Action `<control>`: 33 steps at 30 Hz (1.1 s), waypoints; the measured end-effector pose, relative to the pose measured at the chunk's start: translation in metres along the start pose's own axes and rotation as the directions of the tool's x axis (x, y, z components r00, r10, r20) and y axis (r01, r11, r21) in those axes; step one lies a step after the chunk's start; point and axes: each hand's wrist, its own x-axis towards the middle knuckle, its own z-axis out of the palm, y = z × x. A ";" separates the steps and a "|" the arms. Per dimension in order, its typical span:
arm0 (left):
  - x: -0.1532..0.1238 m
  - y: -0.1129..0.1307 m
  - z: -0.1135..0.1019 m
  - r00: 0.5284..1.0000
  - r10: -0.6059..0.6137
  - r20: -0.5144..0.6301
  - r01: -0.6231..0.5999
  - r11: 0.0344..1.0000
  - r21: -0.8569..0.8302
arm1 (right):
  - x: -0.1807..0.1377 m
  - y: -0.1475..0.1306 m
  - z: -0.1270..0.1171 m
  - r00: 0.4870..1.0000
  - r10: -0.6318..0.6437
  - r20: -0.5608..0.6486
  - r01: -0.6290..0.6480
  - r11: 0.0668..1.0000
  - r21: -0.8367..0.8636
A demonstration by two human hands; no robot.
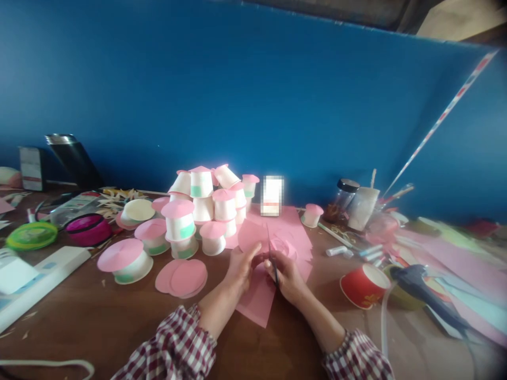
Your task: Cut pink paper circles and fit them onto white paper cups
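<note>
Pink-capped cups [206, 206] stand piled; red cup [364, 285] beside, perhaps, a glue gun [425, 290].

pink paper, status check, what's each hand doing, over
Left hand shut on pink paper. Right hand shut on scissors, blades at the paper. Pink discs and cup pile to the left, clear of both hands.

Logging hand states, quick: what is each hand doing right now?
Left hand: closed on the pink paper.
Right hand: closed on the scissors, blades at the paper.
</note>
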 end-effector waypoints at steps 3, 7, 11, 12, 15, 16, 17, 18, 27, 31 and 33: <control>0.000 0.000 0.000 1.000 -0.009 0.010 0.009 1.000 -0.022 | 0.000 0.000 0.000 1.000 0.009 -0.003 -0.009 1.000 -0.009; -0.001 0.002 0.000 1.000 -0.016 0.008 0.016 1.000 -0.024 | 0.000 0.004 -0.002 1.000 0.008 0.001 -0.008 1.000 -0.012; 0.000 0.001 -0.001 1.000 -0.005 0.018 0.005 1.000 -0.014 | -0.001 0.003 -0.003 1.000 -0.001 0.009 0.001 1.000 -0.022; 0.000 0.000 -0.002 1.000 -0.004 0.023 0.004 1.000 -0.012 | -0.001 0.002 -0.003 1.000 0.005 0.012 -0.005 1.000 -0.021; 0.000 0.000 -0.002 0.999 -0.026 0.017 0.027 1.000 -0.015 | -0.001 -0.003 -0.001 1.000 0.027 0.010 -0.027 0.999 -0.026; 0.000 0.000 -0.002 0.999 -0.035 0.010 0.035 0.999 -0.019 | -0.001 -0.005 0.000 1.000 0.031 0.001 -0.031 0.999 -0.034; 0.000 0.000 -0.002 0.999 -0.041 0.000 0.041 0.999 -0.025 | -0.001 -0.007 0.000 0.999 0.032 -0.010 -0.033 0.999 -0.043; 0.000 0.000 -0.002 0.999 -0.043 -0.008 0.043 0.999 -0.031 | -0.001 -0.008 0.001 0.999 0.033 -0.020 -0.034 0.998 -0.054; -0.006 0.005 0.005 1.000 -0.025 0.003 0.025 1.000 -0.008 | 0.000 -0.001 -0.002 1.000 0.015 -0.027 -0.017 0.996 -0.083; -0.006 0.007 0.004 0.999 -0.039 -0.012 0.039 0.999 -0.028 | 0.000 -0.002 -0.002 0.998 0.043 -0.041 -0.046 0.996 -0.078; -0.006 0.007 0.004 0.999 -0.045 -0.019 0.045 0.998 -0.036 | 0.000 -0.003 -0.002 0.997 0.051 -0.050 -0.054 0.996 -0.071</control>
